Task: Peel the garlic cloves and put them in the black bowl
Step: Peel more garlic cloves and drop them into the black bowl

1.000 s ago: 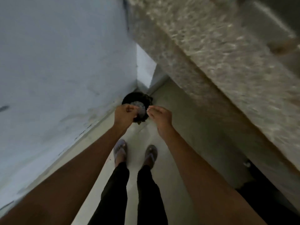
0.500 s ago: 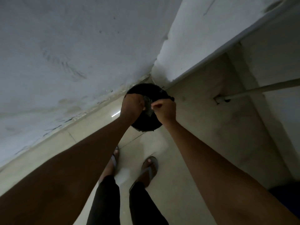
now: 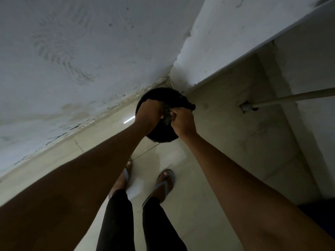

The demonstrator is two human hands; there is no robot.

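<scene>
A pale wall point(image 3: 72, 51) was seen at the left. The left hand point(image 3: 147, 115) and right hand point(image 3: 183, 122) were held close together, fingers curled on a small crumpled thing point(image 3: 167, 116), too dim to identify. Below them, in the floor corner, a round black container point(image 3: 163, 96) stood. A hose point(image 3: 290, 97) ran at the right.
</scene>
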